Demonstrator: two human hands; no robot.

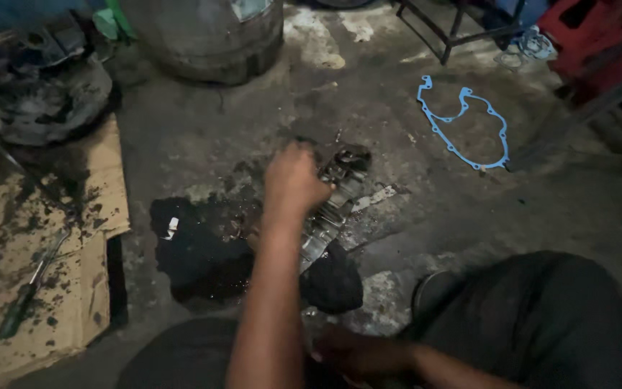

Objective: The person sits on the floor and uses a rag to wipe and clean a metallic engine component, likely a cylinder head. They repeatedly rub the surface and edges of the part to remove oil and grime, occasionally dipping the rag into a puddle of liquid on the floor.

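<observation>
Oily concrete floor [412, 238], stained cardboard [52, 274], left hand [293, 180] fingers clamped on engine part [332, 209], right hand's [358, 354] unclear.

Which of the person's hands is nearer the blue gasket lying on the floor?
The left. The left hand rests on the metal engine part, left of the blue gasket in the picture. The right hand is low by the person's lap, farther off.

Ahead: bare concrete floor [397, 108] open up to the metal drum [206, 36].
Right: blue gasket [462, 122] lying flat — stool legs [440, 29] beyond.
Left: oil puddle [196, 252], then oily cardboard [52, 238] carrying a screwdriver [26, 295].
Centre: engine part [332, 209] under the left hand [293, 180] — tight.
</observation>
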